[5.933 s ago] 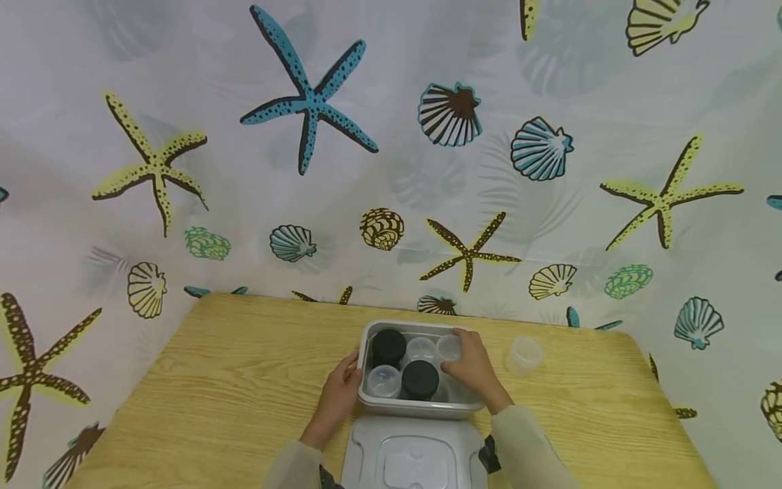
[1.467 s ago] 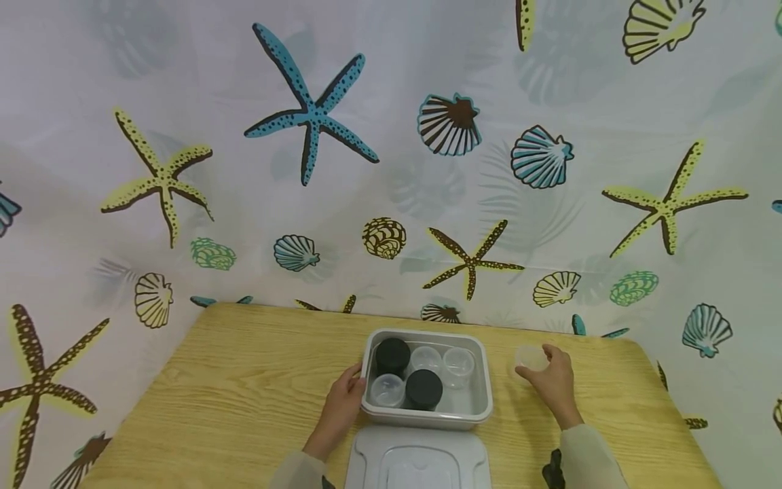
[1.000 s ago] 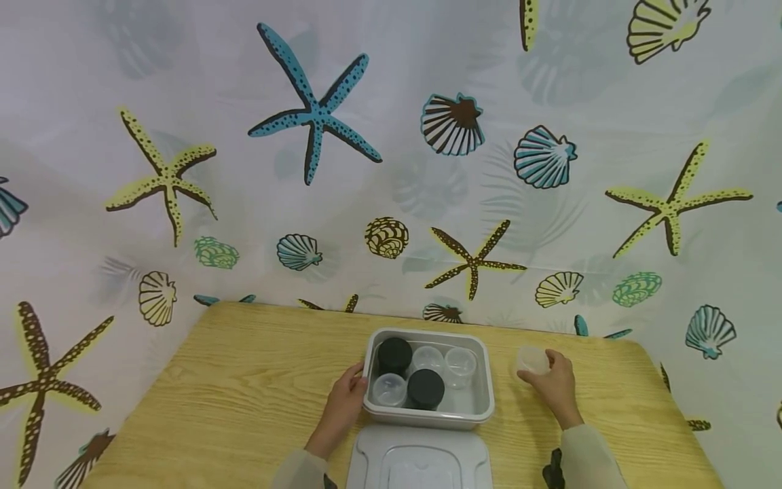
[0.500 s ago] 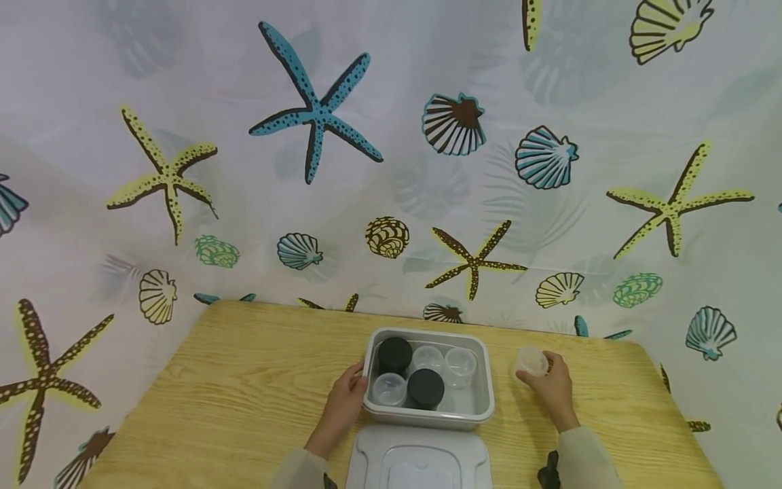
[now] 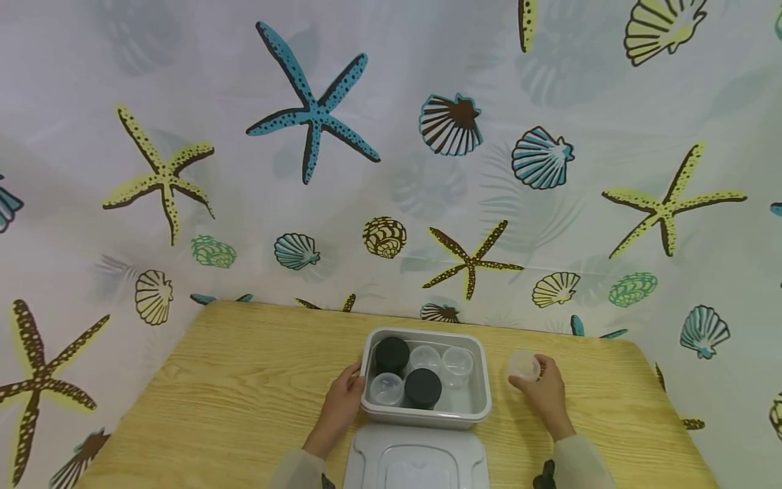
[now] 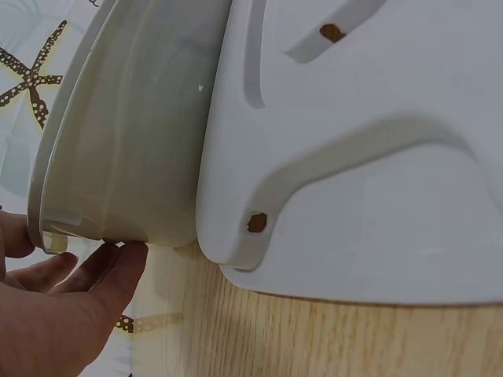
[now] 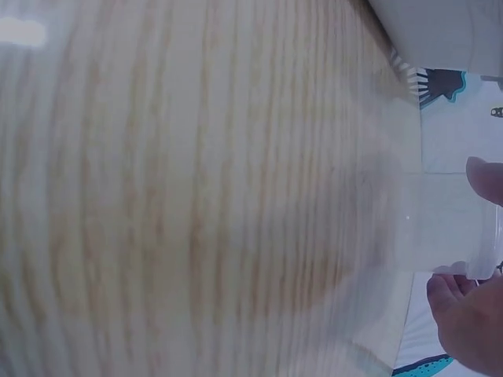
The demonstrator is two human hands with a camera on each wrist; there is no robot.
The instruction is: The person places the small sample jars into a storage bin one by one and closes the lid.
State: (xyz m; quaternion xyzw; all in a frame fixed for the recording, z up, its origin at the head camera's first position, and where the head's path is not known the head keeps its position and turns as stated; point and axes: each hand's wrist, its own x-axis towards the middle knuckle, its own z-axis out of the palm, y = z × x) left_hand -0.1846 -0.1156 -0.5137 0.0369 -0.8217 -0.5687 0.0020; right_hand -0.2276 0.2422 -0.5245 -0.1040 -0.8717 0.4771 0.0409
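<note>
At the centre of the head view, an open light-grey plastic box (image 5: 464, 402) holds two black-lidded jars, a front one (image 5: 423, 388) and a back one (image 5: 392, 354). Three clear plastic cups sit with them: front left (image 5: 387, 389), back middle (image 5: 425, 358) and back right (image 5: 457, 367). My left hand (image 5: 339, 404) grips the box's left side; in the left wrist view its fingers (image 6: 118, 275) lie under the rim. Right of the box, my right hand (image 5: 546, 392) pinches another clear cup (image 5: 523, 365) between thumb and fingers. The right wrist view shows this cup (image 7: 444, 224) sideways over the wood.
A pale lid (image 5: 418, 462) lies in front of the box, close against it, cut off by the frame's lower edge. The wood-grain table (image 5: 256, 380) ends at a hanging sheet (image 5: 379, 183) printed with starfish and shells.
Earlier the right hand was at a clear cup in the box's back right; that cup stays there. The hand moved right to another cup, which has now shifted slightly left with it.
</note>
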